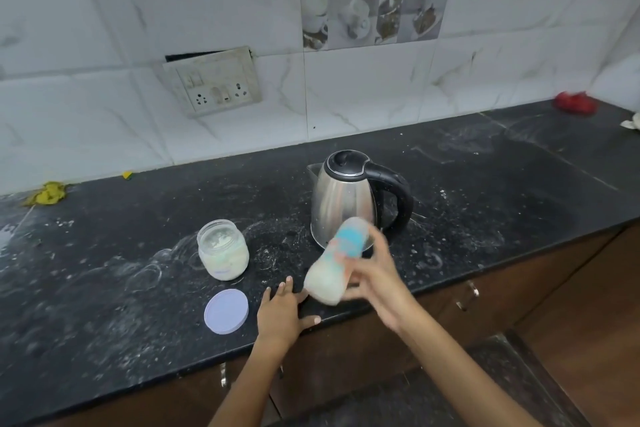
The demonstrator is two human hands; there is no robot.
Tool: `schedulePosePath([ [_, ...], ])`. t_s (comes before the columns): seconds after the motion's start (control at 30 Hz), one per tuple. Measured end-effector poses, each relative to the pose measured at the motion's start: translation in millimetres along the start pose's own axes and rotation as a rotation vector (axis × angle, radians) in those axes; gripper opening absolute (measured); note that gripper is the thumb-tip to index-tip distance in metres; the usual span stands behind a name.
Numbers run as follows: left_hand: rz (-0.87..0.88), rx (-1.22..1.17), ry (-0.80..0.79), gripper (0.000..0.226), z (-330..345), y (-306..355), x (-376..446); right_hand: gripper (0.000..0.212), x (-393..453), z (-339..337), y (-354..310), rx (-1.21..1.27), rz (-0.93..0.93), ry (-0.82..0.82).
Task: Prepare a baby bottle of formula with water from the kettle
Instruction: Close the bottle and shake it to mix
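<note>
My right hand (377, 274) grips a baby bottle (337, 262) with a blue top, tilted and motion-blurred, milky liquid inside, in front of the kettle. The steel kettle (346, 198) with a black lid and handle stands on the dark counter (485, 191) just behind it. My left hand (282, 314) rests flat on the counter near the front edge, fingers spread, holding nothing. An open glass jar of white formula powder (223, 250) stands to the left. Its lilac lid (226, 311) lies flat on the counter beside my left hand.
White powder is scattered over the counter. A yellow cloth (48, 193) lies at the back left, a red object (575, 102) at the back right. A wall socket panel (214, 81) sits above. Wooden cabinet drawers (485, 291) run below the front edge.
</note>
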State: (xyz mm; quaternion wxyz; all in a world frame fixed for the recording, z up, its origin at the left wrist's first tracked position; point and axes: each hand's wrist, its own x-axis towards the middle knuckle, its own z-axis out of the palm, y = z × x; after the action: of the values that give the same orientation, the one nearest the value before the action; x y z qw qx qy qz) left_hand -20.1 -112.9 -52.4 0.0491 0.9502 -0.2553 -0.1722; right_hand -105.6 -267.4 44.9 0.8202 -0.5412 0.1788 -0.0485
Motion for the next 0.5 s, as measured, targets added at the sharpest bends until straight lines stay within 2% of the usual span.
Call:
schedulePosePath([
  [0.07,0.010,-0.014,-0.003,0.072,-2,2,-2,0.070,11,-2,-7,0.201,-0.011,0.234],
  [0.1,0.007,-0.010,-0.006,0.072,-3,3,-2,0.072,11,-1,-5,0.197,-0.011,0.265],
  [0.13,-0.002,-0.009,-0.004,0.072,-2,2,-2,0.074,8,2,0,0.124,0.000,0.226],
  [0.2,-0.011,0.024,0.004,0.069,0,1,0,0.076,-8,11,7,-0.076,0.066,-0.015],
  [0.23,-0.006,0.041,-0.001,0.066,-1,2,-1,0.077,-14,13,8,-0.130,0.092,-0.132],
  [0.27,-0.004,0.045,-0.003,0.065,-1,2,-2,0.077,-13,10,7,-0.129,0.078,-0.183],
  [0.3,-0.009,0.033,-0.002,0.066,-1,2,-2,0.075,-9,8,4,-0.069,0.044,-0.154],
  [0.4,0.011,-0.004,-0.003,0.072,-1,1,-1,0.067,11,2,-4,0.237,0.031,0.143],
  [0.43,0.010,-0.002,-0.007,0.072,-2,1,-1,0.067,13,3,-3,0.229,0.037,0.178],
  [0.5,-0.003,0.010,-0.007,0.070,-1,1,0,0.071,8,6,2,0.025,0.077,0.040],
])
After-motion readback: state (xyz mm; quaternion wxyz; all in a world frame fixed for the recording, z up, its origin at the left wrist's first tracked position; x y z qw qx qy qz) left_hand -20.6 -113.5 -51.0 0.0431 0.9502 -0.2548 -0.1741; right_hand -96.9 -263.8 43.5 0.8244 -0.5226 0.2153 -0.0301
